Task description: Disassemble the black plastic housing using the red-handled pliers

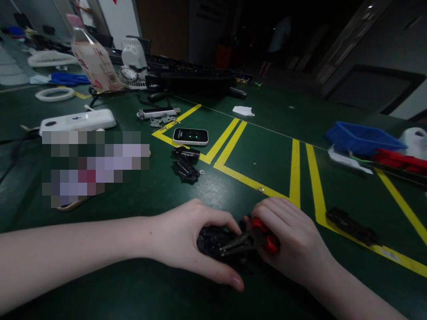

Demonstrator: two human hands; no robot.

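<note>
Nearest, at the green table [133,293], the left hand [190,242] curved its thumb and fingers around a black part [211,240], while the right hand [295,233] gripped red-handled pliers [240,242] whose nose reached over that part, between the two hands. Beyond lay two black pieces [186,170] with a small ring [202,172] just beside them, then a device [191,136] showing green lights. Farther back, a pink-capped bottle [95,60] stood towards the left.

The bench [133,289] is green, with lines of yellow tape [295,169]. On it lie a small device [191,141] with two green lights, black parts [185,170], a white ring [55,99] and a blue tray [363,144]; a pink-capped bottle [95,60] is standing.
</note>
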